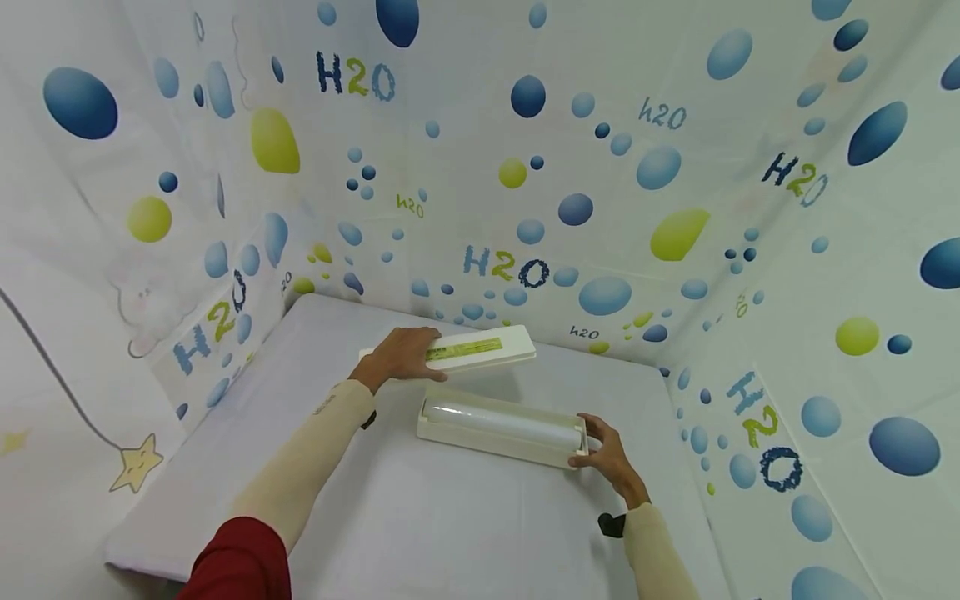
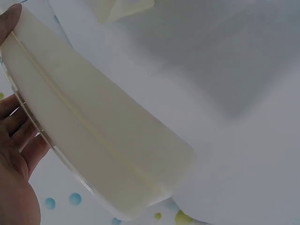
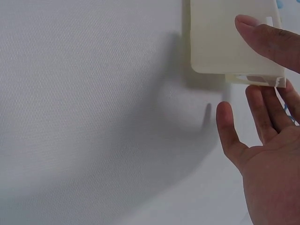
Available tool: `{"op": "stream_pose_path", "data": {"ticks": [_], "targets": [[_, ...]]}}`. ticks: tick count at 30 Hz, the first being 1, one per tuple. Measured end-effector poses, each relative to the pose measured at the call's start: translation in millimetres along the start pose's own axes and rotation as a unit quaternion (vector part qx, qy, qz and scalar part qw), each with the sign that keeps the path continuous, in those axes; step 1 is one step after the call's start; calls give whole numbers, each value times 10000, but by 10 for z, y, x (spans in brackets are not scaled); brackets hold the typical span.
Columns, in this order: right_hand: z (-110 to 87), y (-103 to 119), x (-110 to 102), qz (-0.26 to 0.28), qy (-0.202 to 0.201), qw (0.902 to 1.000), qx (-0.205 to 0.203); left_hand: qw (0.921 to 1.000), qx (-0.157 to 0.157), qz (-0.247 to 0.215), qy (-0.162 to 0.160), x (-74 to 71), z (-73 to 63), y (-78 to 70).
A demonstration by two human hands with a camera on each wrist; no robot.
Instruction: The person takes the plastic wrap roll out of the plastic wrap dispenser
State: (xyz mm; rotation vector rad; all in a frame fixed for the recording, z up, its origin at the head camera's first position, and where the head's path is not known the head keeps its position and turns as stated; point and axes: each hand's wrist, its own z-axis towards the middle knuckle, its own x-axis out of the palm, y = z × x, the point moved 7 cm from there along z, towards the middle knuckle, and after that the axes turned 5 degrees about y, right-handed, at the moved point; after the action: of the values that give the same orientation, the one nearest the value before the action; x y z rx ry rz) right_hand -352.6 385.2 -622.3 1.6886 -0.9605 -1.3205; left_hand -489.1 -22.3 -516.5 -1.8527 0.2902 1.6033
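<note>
My left hand (image 1: 401,354) holds a long cream lid (image 1: 517,340) with a yellow-green label on top, raised above the table. In the left wrist view the lid's plain underside (image 2: 103,117) shows a lengthwise ridge, with the thumb at one edge and fingers at the other. Nearer to me lies an open cream cling film dispenser box (image 1: 487,446), a shiny film roll (image 1: 502,421) inside it. My right hand (image 1: 611,457) grips the box's right end, thumb on the front wall and fingers around the end and back. The right wrist view shows the thumb (image 3: 267,40) against the box.
A white cloth covers the table (image 1: 420,525). White sheeting (image 1: 465,167) printed with blue and green dots and H2O lettering hangs behind and at both sides, close to the table's edges.
</note>
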Motion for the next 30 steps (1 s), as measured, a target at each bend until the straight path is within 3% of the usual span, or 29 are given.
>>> {"op": "stream_pose_path", "data": {"ticks": [8,19,30], "targets": [[17,0,13,-251,-122,9996,25,9994,-297,-18,-166,25,-185,307],[20,-38,-6,-21,-78,9999,90,9972,-617,11,-419,113,-439,661],[52,-63,0,46,-75,9999,73,9935,-996,-52,-542,206,-908,1117]]}}
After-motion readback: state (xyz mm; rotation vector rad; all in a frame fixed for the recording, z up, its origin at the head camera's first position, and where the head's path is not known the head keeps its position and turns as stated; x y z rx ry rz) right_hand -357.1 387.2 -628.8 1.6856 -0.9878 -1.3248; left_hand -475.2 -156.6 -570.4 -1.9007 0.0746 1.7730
